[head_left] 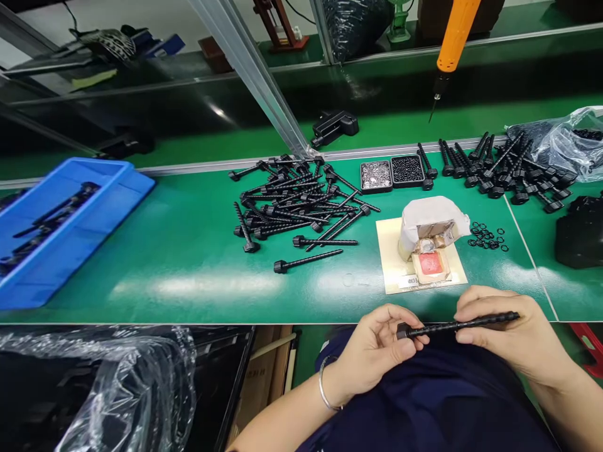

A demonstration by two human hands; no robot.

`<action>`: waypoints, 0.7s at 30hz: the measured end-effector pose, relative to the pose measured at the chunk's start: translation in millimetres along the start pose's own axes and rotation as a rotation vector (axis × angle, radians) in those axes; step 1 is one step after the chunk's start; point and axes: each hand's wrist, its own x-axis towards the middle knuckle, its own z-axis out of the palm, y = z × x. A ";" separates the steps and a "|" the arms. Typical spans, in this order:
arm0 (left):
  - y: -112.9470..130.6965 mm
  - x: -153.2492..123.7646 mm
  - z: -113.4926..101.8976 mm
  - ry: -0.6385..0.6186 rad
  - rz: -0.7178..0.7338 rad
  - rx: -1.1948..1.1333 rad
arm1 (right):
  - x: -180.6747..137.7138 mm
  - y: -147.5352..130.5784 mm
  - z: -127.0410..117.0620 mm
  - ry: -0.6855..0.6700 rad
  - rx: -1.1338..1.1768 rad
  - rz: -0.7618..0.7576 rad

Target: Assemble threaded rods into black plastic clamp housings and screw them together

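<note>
A black ribbed rod with a knobbed head [443, 328] lies level between my hands at the table's front edge. Its head end is pinched by my left hand [384, 342], fingers closed round it. Farther along the shaft, my right hand [504, 326] grips near the thin tip, thumb below and fingers above. Just beyond the hands, a white padded fixture with a red patch [431, 263] stands on a yellow board [391, 263]. Right of the fixture are several small black rings [485, 237].
Similar rods form a pile [292, 204] mid-table and another cluster [509, 166] at right. Two small trays, one with shiny parts [375, 176], one with black bits [407, 170], sit behind the fixture. An orange electric screwdriver [456, 37] hangs above. A blue bin [80, 232] stands left.
</note>
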 end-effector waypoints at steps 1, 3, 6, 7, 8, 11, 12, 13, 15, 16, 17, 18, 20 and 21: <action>-0.8 0.2 -0.3 0.017 -0.006 0.025 | -0.3 0.3 2.4 -0.008 0.006 -0.003; -2.0 0.7 -0.1 0.033 -0.026 0.085 | -1.4 2.2 11.7 -0.031 0.022 -0.015; -0.8 0.6 2.1 -0.018 -0.006 0.122 | -2.6 4.4 23.6 -0.009 -0.004 -0.048; 0.5 0.5 2.9 -0.041 0.012 0.112 | -2.7 3.9 24.4 0.012 -0.023 -0.062; 2.0 0.5 3.5 -0.054 0.030 0.104 | -2.7 2.7 23.5 0.029 -0.044 -0.077; 5.5 1.4 3.6 0.002 0.115 0.160 | -3.3 -3.2 17.0 0.034 -0.089 -0.131; 5.9 1.9 3.2 0.034 0.150 0.197 | -3.7 -4.9 15.9 0.019 -0.092 -0.147; 5.9 2.3 2.6 0.061 0.181 0.231 | -4.3 -6.1 16.1 -0.002 -0.087 -0.162; 4.9 2.8 1.6 0.091 0.218 0.274 | -5.2 -6.5 20.0 -0.035 -0.073 -0.190; 4.1 2.6 1.4 0.101 0.218 0.286 | -5.5 -5.6 23.0 -0.037 -0.077 -0.205; 3.2 2.3 1.5 0.116 0.217 0.295 | -5.5 -4.2 26.1 -0.028 -0.094 -0.229; 2.2 1.8 1.9 0.136 0.223 0.308 | -5.4 -2.4 29.1 -0.013 -0.127 -0.261; 0.1 0.8 3.3 0.161 0.252 0.346 | -5.1 1.5 33.5 0.034 -0.238 -0.363; -1.1 0.4 4.1 0.156 0.272 0.350 | -5.1 3.4 34.9 0.065 -0.308 -0.427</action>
